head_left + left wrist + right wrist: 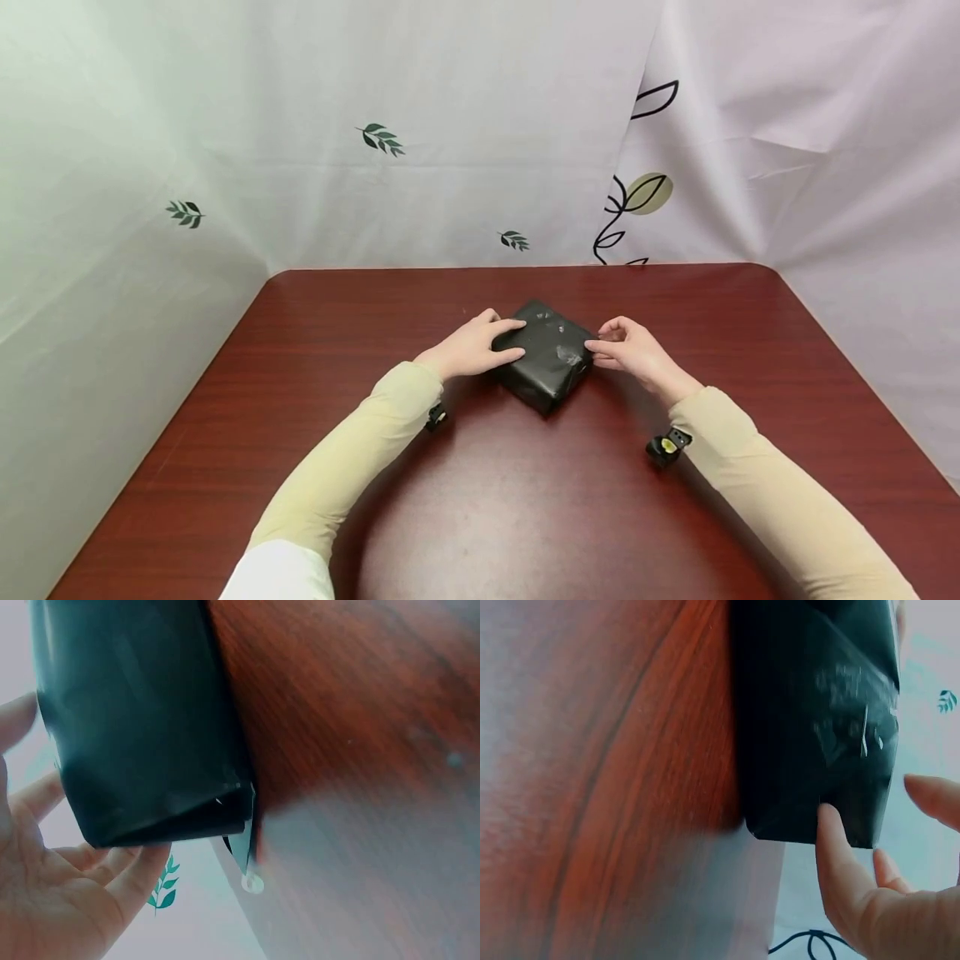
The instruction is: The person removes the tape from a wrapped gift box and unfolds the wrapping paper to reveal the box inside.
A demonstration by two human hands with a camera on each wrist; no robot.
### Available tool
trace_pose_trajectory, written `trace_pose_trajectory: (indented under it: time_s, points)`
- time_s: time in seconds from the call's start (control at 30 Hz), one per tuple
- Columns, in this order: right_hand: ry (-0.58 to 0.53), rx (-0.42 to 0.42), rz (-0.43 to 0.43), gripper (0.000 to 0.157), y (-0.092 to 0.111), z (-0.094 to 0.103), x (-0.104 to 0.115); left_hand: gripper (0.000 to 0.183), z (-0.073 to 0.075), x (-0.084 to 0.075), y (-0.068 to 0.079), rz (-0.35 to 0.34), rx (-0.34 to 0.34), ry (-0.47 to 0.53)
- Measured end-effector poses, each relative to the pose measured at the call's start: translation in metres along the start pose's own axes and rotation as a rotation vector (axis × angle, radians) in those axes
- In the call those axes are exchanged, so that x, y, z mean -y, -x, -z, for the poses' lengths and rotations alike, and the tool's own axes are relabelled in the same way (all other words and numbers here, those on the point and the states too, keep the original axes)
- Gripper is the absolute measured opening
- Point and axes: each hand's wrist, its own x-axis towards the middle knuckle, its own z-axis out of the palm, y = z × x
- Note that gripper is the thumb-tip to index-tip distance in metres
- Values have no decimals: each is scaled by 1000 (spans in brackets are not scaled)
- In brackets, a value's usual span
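A square package in shiny black wrapping (545, 354) lies on the table with one corner toward me. The left hand (472, 343) grips its left corner, thumb and a finger on the top face. In the left wrist view its other fingers (142, 874) pass behind the package's end. The right hand (633, 354) is at the opposite corner with fingertips at the edge. In the right wrist view one finger (832, 825) touches the package's side, and another digit (934, 799) stands apart from it. Creased, glossy patches (847, 720) show on the wrapping.
The package sits on a reddish-brown wooden table (337, 308) with rounded far corners. White cloth (450, 67) with leaf prints hangs behind and at both sides. Small black devices, one at the left wrist (436, 416) and one at the right (666, 447), are worn under the cream sleeves.
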Motion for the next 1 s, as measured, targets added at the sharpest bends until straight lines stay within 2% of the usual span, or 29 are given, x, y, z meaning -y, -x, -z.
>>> trace_pose_trajectory:
  time_s: [0.1,0.2,0.3,0.4,0.47,0.63,0.7,0.8,0.9,1.0]
  points:
    - [50,-48,44,33,-3,0,0,51,0,1,4,7,-15,48]
    - [181,-91,74,37,-7,-1,-3,46,-2,2,7,8,-34,93]
    - [294,-103,84,42,-10,-3,-5,41,-5,3,10,10,-57,144]
    - [340,-84,91,45,-14,-5,-6,41,-7,4,12,14,-79,200]
    - [359,-68,91,46,-17,-6,-4,44,-7,4,13,35,-82,249]
    - [396,-40,79,45,-21,-9,0,57,-6,5,13,143,-51,465]
    - [401,-36,80,45,-23,-10,2,62,-4,4,12,168,-60,518]
    - [411,-29,82,45,-26,-11,5,66,-1,0,10,177,-81,487]
    - [415,-20,73,45,-28,-13,7,66,2,-5,9,179,-75,378]
    - [420,-22,64,46,-31,-12,8,65,4,-13,6,196,-42,271]
